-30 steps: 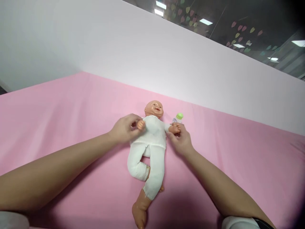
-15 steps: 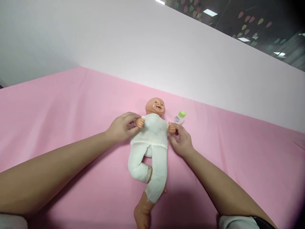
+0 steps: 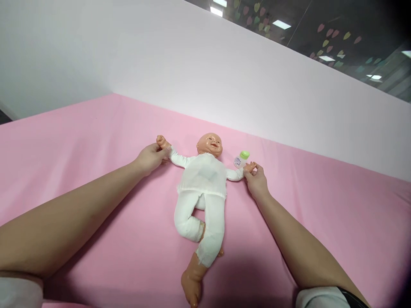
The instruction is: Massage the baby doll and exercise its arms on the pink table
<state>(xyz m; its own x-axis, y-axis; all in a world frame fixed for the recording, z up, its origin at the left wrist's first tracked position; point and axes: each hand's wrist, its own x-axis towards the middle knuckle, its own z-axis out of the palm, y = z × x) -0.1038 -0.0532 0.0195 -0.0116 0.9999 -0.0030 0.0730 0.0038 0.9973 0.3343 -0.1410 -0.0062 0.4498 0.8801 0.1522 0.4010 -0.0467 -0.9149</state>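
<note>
Pink cloth (image 3: 96, 141) covers the whole surface, and a baby doll (image 3: 203, 188) lies face up on it, near the middle. Its long axis runs from the head at the far end to the bare foot (image 3: 192, 287) at the near end, tilted slightly to the left as it comes near. Both doll arms are spread out sideways, across that axis.

The left hand (image 3: 150, 157) sits at the doll's left-side wrist, fingers closed in a narrow grip around it, with the small fist (image 3: 161, 140) poking out just beyond the fingertips. The right hand (image 3: 256, 179) is at the opposite side, its fingertips pinched on the doll's other tiny hand. So the doll's body lies between the two hands, inward from each set of fingers, and both are about equally near to it.

The doll wears a white top and white leggings; one legging is bent at the knee and crossed under the other, and one leg shows bare plastic below the cuff. The head is smooth, tan plastic.

A small bottle with a green cap (image 3: 241, 158) stands just beside the right hand, on its far side. A pale wall (image 3: 224, 77) rises behind the cloth.
</note>
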